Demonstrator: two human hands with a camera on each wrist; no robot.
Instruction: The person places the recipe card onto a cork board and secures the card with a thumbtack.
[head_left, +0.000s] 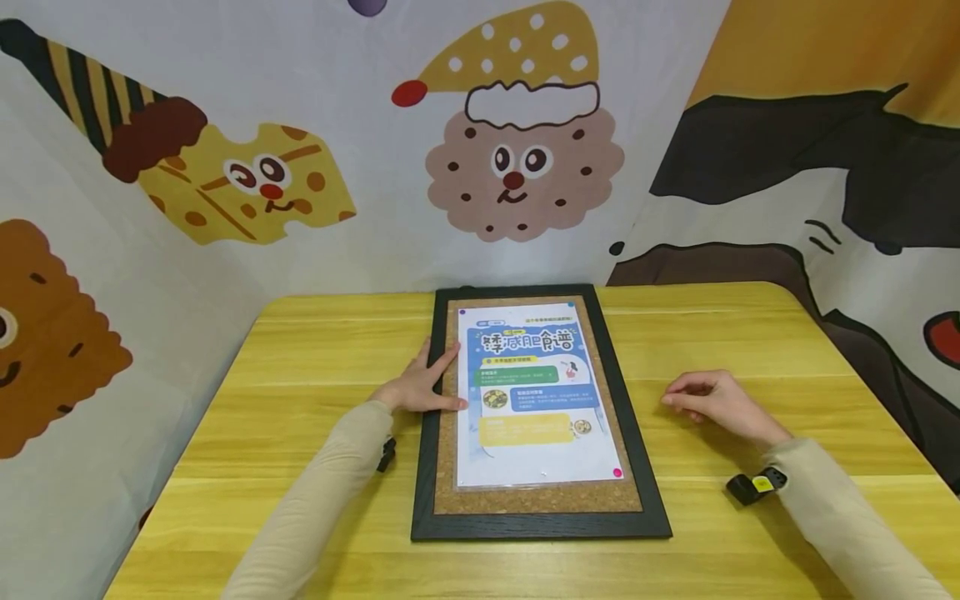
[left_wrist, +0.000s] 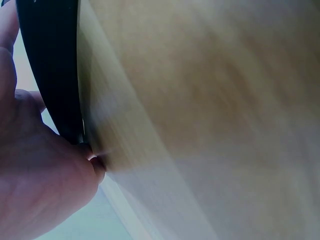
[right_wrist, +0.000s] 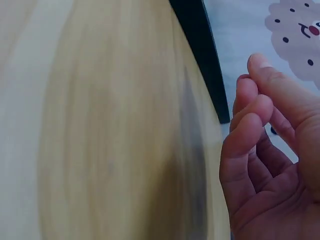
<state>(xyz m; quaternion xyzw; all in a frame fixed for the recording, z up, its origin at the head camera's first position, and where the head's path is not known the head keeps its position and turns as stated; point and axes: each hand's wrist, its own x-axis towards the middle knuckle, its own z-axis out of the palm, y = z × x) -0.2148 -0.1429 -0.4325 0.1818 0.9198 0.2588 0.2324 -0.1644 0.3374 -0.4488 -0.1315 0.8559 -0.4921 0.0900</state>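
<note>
A black-framed cork board lies on the table with a printed sheet in Chinese on it. Coloured round pins sit at three of the sheet's corners, among them a pink pin at the lower right. My left hand rests on the board's left edge, thumb and index finger extended over the frame onto the cork and sheet. In the left wrist view its palm is beside the black frame. My right hand hovers right of the board, fingers loosely curled, with nothing visible in it.
The yellow wood-grain table extends on both sides of the board. A cloth backdrop with cartoon food figures hangs behind it, close to the board's far edge. Each wrist wears a small black device.
</note>
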